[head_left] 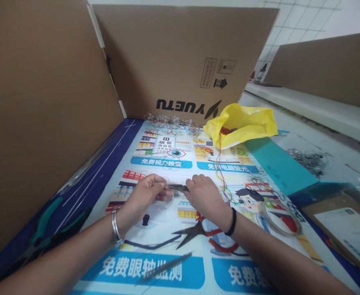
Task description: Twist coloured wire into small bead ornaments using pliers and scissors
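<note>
My left hand [152,191] is closed in a pinch on a thin wire loop [171,201], whose curve hangs below the fingertips. My right hand [205,194] wraps round small pliers [177,187]. Their narrow dark jaws point left and meet the wire at my left fingertips; the handles are hidden in my palm. Below my right hand lie red-handled scissors [192,233] with their blades spread. Nearer to me, a bundle of thin straight wires [167,266] rests on the printed poster [155,223].
Cardboard panels [167,53] stand at the back and left. Bent wire pieces [174,123] line the far edge. A yellow bag [244,135] trails coloured threads [221,176]. Teal-handled pliers [46,221] lie left; a tape roll [283,217] and a plastic-wrapped packet [346,229] lie right.
</note>
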The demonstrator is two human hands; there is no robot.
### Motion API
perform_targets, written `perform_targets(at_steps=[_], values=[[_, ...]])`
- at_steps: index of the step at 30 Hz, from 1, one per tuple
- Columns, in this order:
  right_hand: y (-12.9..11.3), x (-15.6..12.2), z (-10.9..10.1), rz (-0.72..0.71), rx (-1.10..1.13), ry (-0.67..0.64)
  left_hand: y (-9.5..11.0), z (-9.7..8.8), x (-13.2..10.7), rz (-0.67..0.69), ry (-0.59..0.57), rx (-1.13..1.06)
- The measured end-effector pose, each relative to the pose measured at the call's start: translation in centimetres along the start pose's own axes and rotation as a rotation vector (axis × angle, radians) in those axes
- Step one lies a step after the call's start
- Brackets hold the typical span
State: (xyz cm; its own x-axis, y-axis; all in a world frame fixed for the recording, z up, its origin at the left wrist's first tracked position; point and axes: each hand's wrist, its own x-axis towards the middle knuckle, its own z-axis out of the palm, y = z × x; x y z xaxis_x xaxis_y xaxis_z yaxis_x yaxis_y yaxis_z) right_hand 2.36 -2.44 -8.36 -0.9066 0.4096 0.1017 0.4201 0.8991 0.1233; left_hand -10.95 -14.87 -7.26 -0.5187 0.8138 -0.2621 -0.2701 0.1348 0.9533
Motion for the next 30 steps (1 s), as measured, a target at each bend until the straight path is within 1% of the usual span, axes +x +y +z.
perform_targets(at_steps=[5,12,23,26,30], values=[[-0.16,-0.04,0.1,0.003,-0.002,-0.023,-0.03,-0.03,-0.13,-0.004,-0.002,-0.013],[-0.21,-0.06,0.31,-0.003,-0.012,0.006,0.07,-0.03,-0.09,-0.008,-0.018,-0.032],[-0.23,-0.14,0.25,-0.01,0.003,-0.04,0.04,-0.19,-0.03,0.005,-0.032,-0.011],[-0.13,-0.14,0.27,-0.001,0.016,-0.012,0.04,-0.07,-0.05,0.002,-0.027,-0.017],[0.04,-0.1,0.15,0.01,0.011,0.027,0.12,0.21,-0.14,-0.006,0.011,-0.026]])
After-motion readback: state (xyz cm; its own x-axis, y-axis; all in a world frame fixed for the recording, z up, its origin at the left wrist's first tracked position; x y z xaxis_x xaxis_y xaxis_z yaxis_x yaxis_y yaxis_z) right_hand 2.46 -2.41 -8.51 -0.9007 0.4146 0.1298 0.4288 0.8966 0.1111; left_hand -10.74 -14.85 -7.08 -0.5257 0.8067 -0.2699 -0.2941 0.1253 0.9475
